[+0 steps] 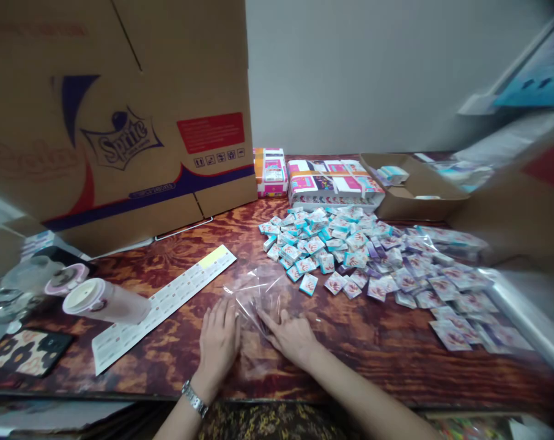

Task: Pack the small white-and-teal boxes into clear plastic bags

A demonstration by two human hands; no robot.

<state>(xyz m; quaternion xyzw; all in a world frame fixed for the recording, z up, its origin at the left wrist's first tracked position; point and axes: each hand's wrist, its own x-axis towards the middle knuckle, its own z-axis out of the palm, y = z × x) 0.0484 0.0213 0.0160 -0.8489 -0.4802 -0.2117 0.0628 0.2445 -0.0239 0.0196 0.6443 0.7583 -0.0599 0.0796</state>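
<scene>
A clear plastic bag lies flat on the table in front of me. My left hand rests palm down at its left edge, fingers stretched out and holding nothing. From the right, my right hand reaches over the bag with its index finger extended onto the film; its other fingers are partly curled under and hard to see. Beyond the bag spreads a loose pile of small white and blue boxes. Similar small packs with purple sides lie to the right of them.
A printed paper strip lies left of my hands, under a tipped pink bottle. A patterned phone is near the left edge. Behind stand a large Sprite carton, strapped bundles and an open cardboard tray.
</scene>
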